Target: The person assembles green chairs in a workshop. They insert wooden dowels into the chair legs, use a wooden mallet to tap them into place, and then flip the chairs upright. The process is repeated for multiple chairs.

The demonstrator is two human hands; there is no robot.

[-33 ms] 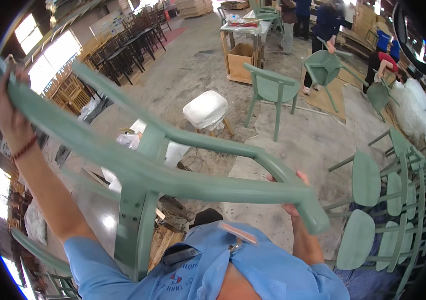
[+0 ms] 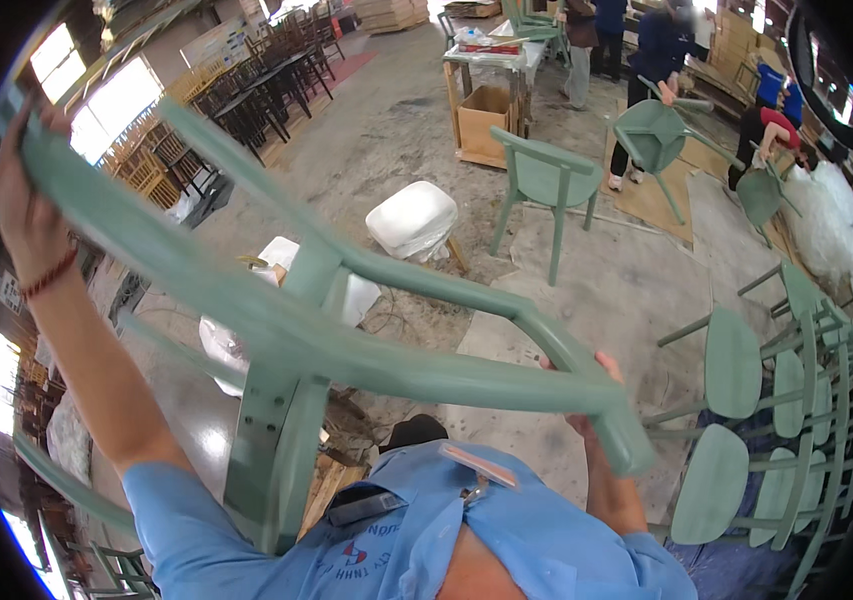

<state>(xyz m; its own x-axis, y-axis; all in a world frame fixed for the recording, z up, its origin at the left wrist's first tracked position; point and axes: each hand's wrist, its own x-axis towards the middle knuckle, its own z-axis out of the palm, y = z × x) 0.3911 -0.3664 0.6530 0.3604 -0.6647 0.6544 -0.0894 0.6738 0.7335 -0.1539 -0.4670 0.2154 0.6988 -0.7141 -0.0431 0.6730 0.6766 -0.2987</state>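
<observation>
A pale green wooden chair frame [image 2: 416, 375] spans the view close in front of me, tilted. At the upper left, my left hand [image 2: 31, 200] is wrapped round the far end of its long member. My right hand [image 2: 586, 400] grips the bent part at the right end, partly hidden behind the wood. A broad flat piece with several dark screw holes [image 2: 264, 415] joins the long members and reaches down near my chest. The motion blurs the left end of the chair frame.
Green chairs stand stacked [image 2: 731, 360] at the right. A single green chair [image 2: 551, 175] and a white-covered stool [image 2: 411, 220] are ahead. Beyond are a table with a cardboard box [image 2: 484, 125], people handling chairs, and plastic-wrapped bundles [image 2: 826, 215]. Dark chairs [image 2: 276, 75] line the far left.
The chair frame has shifted and tilted slightly, with its upper left member a little higher and further right. Both hands keep their hold.
</observation>
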